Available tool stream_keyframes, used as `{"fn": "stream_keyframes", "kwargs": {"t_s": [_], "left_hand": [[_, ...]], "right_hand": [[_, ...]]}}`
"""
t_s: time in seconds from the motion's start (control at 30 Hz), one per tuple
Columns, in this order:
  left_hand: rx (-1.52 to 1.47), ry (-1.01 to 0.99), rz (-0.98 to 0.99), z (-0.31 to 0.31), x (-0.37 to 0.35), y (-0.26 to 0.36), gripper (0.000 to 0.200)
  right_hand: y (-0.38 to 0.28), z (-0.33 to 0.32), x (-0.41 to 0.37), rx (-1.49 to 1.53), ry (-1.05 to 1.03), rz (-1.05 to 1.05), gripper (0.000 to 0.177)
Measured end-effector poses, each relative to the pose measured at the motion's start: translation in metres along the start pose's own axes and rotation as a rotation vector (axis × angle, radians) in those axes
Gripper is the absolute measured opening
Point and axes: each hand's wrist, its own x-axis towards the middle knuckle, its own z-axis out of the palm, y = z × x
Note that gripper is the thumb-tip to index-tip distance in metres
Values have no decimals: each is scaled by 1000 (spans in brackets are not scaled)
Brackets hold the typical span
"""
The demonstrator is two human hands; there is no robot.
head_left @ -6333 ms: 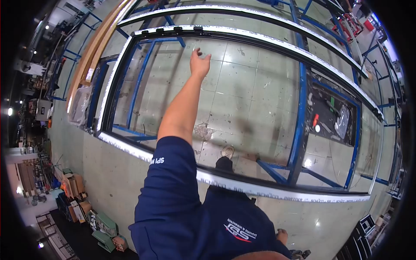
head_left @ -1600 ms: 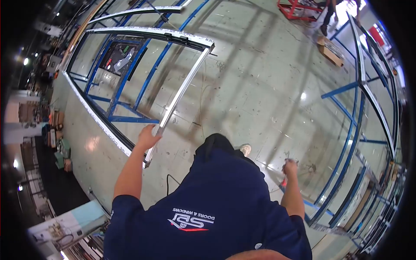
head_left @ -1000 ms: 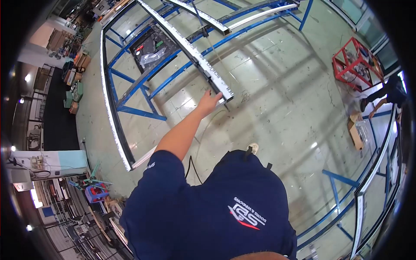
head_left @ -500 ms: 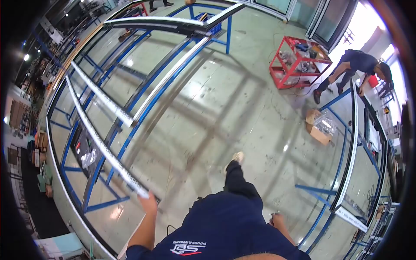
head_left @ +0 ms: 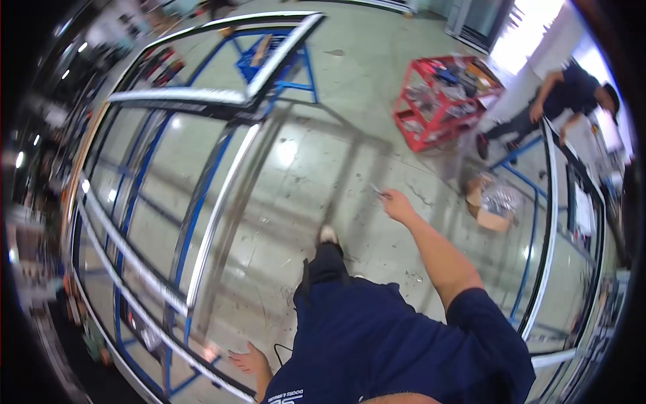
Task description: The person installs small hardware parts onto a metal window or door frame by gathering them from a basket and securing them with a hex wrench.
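My right hand [head_left: 402, 207] is raised ahead of me over the floor, its fingers closed on a small thin object [head_left: 376, 188]. The object's tip sticks out past my fingertips; its exact kind is too small and blurred to make out. Low on the left, my left hand [head_left: 250, 361] is open with fingers spread and holds nothing. It is close to a long white-faced frame bar [head_left: 168, 340], with a visible space between them. A second white bar [head_left: 145, 273] lies alongside that one, across blue metal stands [head_left: 156, 145].
A large dark-edged frame [head_left: 182, 94] fills the upper left. A red cart [head_left: 420, 101] carries tools and parts. Beside it on the floor sits an open cardboard box [head_left: 494, 219]. Another person [head_left: 572, 94] bends over a frame [head_left: 548, 222] on the right.
My left hand has let go of the white bar's end and opened. My right hand has swung forward and up with the small object. The view has shifted as I walk ahead.
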Motion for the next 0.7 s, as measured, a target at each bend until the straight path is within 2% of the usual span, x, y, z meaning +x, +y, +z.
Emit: {"fn": "stream_keyframes", "kwargs": {"t_s": [0.03,0.13,0.17,0.27,0.33,0.37,0.4,0.5,0.57,0.6,0.63,0.7], "left_hand": [[-51,13,58,-8,-4,43,91],[-146,60,266,-18,14,179,89],[-244,139,436,-27,28,231,88],[-502,347,872,-63,71,397,84],[-602,359,1027,-120,50,525,78],[-657,358,1178,-142,46,589,76],[-709,352,1325,-163,38,646,73],[-722,347,1646,-234,-39,793,66],[-737,330,1820,-259,-95,872,60],[-728,305,1891,-266,-126,902,57],[-772,142,1959,-267,-147,930,55],[-734,57,2060,-259,-192,972,54]], "right_hand": [[-17,-3,21,154,-45,34,28],[-21,1,68,84,-96,-17,27],[-5,0,75,94,-61,33,27],[48,11,83,-140,-282,214,27],[98,-6,73,-214,-334,396,26],[122,-16,65,-234,-331,504,25],[155,-16,51,-190,-141,587,23],[178,-57,28,165,327,1027,23],[178,-74,19,356,539,1190,25],[176,-76,17,300,533,1223,24],[174,-75,11,240,526,1249,23],[243,-6,-8,-16,357,1214,19]]}}
